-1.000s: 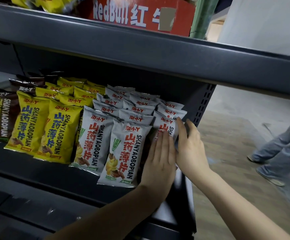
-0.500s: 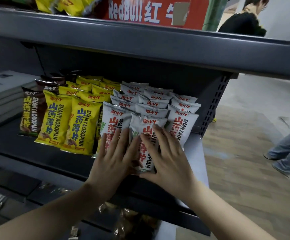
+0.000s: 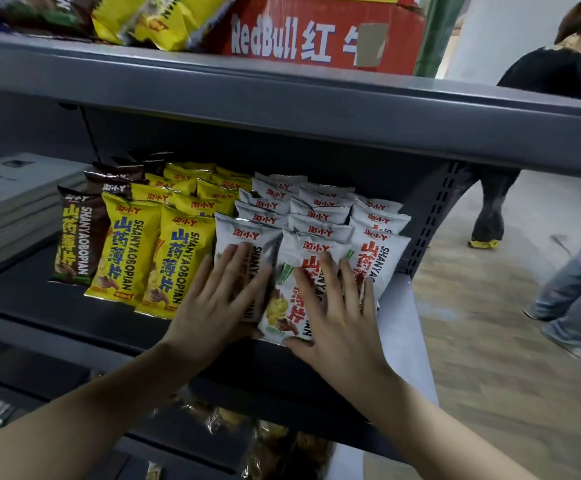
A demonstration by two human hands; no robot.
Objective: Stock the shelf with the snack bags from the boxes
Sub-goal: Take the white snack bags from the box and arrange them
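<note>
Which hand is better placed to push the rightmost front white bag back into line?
Probably the right hand: its fingers already overlap the rightmost white bag, while the left hand lies further left.

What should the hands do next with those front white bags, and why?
Probably press both front white bags back into line. The left hand and right hand lie flat on them, and the middle bag leans out past the yellow bags.

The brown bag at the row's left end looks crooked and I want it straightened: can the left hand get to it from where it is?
Probably yes. The left hand lies flat on a white bag; only low yellow bags separate it from the brown bag.
</note>
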